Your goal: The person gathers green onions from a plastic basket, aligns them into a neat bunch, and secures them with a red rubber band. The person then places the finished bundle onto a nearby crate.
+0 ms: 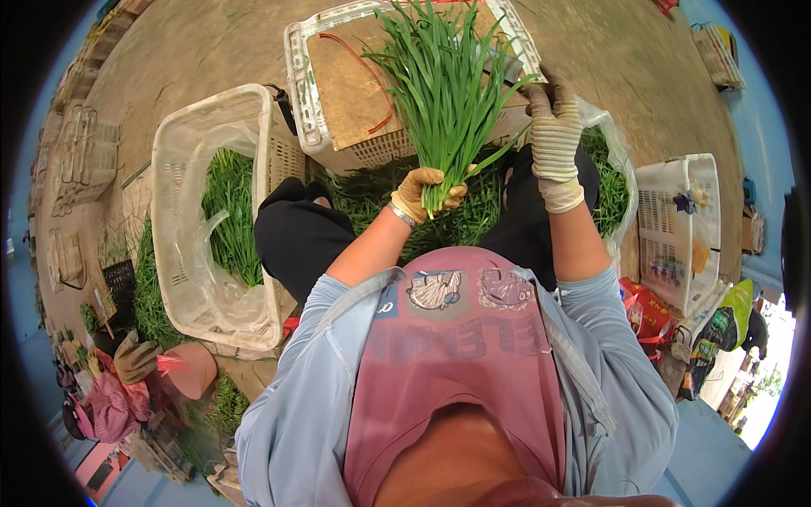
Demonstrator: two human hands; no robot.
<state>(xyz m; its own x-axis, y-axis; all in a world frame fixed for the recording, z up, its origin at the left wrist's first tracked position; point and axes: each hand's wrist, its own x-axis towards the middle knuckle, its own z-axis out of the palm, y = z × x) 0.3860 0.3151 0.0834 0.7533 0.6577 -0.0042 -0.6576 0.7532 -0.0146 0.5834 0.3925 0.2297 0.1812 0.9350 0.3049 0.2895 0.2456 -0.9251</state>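
Note:
My left hand (432, 190), in a tan glove, is closed around the lower stems of a bunch of green garlic chives (443, 95). The cut ends point toward my chest, and the leaves fan out over an upturned white plastic crate (313, 120) topped with a brown board (345, 82). To the right of the bunch, my right hand (552, 120) wears a striped, dark-fingered glove and reaches to the crate's right corner. Its fingertips are dark against that corner, so whether they pinch anything is unclear. A red strip (374, 70) lies on the board, and a grey object (507, 62) is partly hidden by leaves.
Loose greens (367, 199) cover the ground between my knees. At left stands a white basket (166, 222) lined with clear plastic, holding more chives (231, 215). A plastic bag of greens (611, 177) is beside my right knee. Another white crate (662, 222) stands farther right, near red bags (646, 314).

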